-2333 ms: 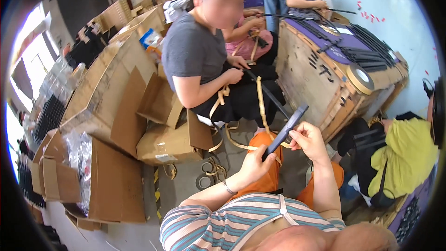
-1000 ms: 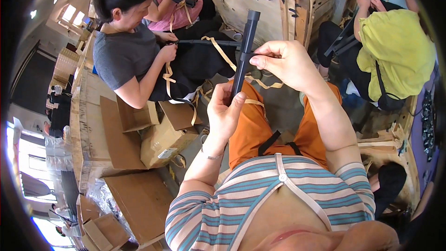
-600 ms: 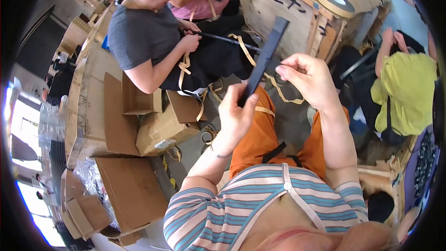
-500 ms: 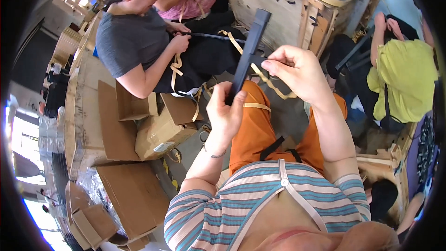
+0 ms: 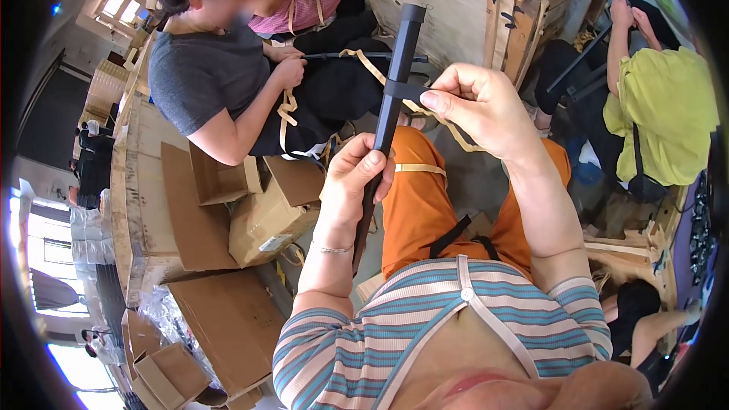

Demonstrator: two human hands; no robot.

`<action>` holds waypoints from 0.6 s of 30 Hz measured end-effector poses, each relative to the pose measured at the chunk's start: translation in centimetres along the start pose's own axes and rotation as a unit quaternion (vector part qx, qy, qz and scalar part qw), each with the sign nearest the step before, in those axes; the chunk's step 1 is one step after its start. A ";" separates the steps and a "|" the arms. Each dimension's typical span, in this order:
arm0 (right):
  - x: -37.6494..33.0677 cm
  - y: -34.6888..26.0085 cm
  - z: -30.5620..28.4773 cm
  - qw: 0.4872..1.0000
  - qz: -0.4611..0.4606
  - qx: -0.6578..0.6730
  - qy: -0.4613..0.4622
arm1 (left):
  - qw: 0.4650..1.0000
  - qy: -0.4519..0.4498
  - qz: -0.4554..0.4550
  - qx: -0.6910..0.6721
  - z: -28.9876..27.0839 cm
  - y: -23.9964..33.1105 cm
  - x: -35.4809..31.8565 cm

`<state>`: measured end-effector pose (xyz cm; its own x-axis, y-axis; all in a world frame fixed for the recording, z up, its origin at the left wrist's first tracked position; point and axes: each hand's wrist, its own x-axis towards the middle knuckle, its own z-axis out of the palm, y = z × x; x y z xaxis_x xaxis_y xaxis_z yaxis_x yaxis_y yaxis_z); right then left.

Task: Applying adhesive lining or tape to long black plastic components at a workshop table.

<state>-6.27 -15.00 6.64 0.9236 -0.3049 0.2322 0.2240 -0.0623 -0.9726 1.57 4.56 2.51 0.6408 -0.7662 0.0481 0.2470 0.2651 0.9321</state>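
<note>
head view: black bar (image 5: 399, 64) in left hand (image 5: 353, 172), more upright now

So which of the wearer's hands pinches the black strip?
The right hand, pinching the strip beside the black bar; the left hand grips the bar.

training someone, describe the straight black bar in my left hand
Find your orange trousers. At their left edge, your left hand grips the black bar. Unlike the grey-shirted co-worker's dark rod, it has a black strip running to your right hand.
</note>
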 end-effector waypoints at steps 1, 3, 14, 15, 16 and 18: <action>-0.1 -0.1 -0.2 1.000 0.003 -0.002 -0.005 | 1.000 -0.010 -0.018 -0.018 0.1 0.2 0.1; -0.5 -0.3 -0.5 1.000 -0.004 0.005 0.004 | 0.999 -0.017 -0.034 -0.039 0.9 0.5 0.4; -1.7 0.9 -1.3 0.995 -0.046 -0.038 0.078 | 0.999 0.016 0.024 0.046 1.3 -0.8 0.0; -1.9 0.7 -1.3 0.996 -0.027 -0.034 0.077 | 0.997 0.017 0.025 0.065 1.1 -0.8 -0.1; -2.0 0.6 -1.3 0.997 -0.008 -0.027 0.070 | 0.996 0.026 0.026 0.085 1.6 -0.2 -0.3; -2.2 1.1 -2.5 0.995 -0.025 -0.012 0.094 | 0.990 0.039 0.001 0.136 3.7 0.1 0.5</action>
<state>-8.79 -16.74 5.05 0.8363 -0.4734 0.2766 0.2585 -0.1044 -0.9604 -0.78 2.08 3.98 0.6973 -0.7160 0.0318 0.0472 0.0901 0.9948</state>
